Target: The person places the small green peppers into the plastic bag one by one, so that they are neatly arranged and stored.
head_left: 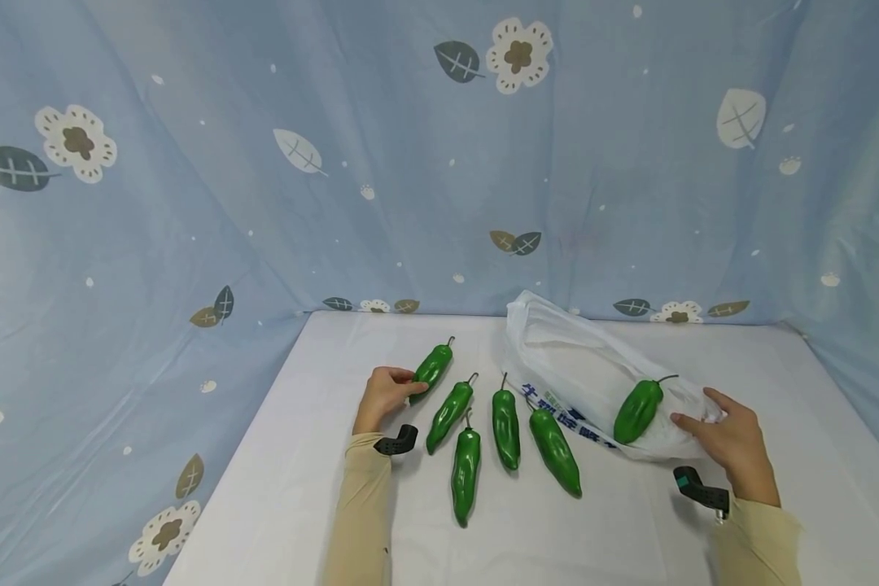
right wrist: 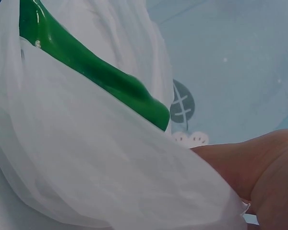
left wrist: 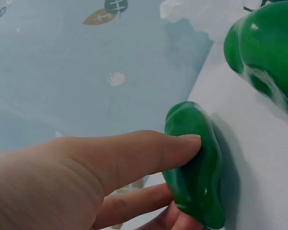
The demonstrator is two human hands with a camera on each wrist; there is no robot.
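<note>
My left hand (head_left: 386,395) pinches a long green chili pepper (head_left: 434,366) at the left of the white table. In the left wrist view the thumb (left wrist: 149,151) presses on that pepper (left wrist: 194,177), with fingers beneath it. At the right, my right hand (head_left: 738,443) grips the edge of a thin white plastic bag (head_left: 523,334) with blue print. Another green pepper (head_left: 637,413) lies at the bag's mouth. The right wrist view has the bag (right wrist: 101,158) partly covering this pepper (right wrist: 105,79) and hiding most of the right fingers.
Between my hands several more green peppers lie on the white tabletop (head_left: 593,545), among them a left one (head_left: 450,413), a front one (head_left: 465,472), a middle one (head_left: 506,427) and one by the bag (head_left: 557,456). A blue patterned curtain (head_left: 410,187) hangs behind.
</note>
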